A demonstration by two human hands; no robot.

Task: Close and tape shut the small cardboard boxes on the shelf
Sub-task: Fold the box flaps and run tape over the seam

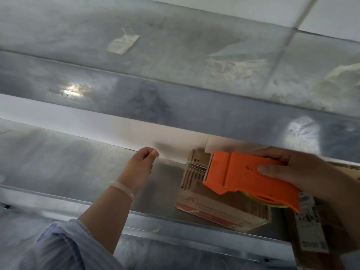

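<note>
The metal shelf (68, 168) carries the small cardboard box (220, 209) near its front edge, toward the right, where a hard tug might drag it off. The right hand (303, 172) grips the orange tape dispenser (243, 172) above the box. The left hand (141, 162) pinches the free end of the clear tape (171, 162), stretched leftward. If it goes slack, the strip could twist, stick to itself or land crooked.

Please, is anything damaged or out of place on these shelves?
Yes. Crumpled scraps of old tape cling to the metal panel above the shelf, which looks untidy. The small cardboard box has a ragged far end, with bare corrugation showing.
</note>
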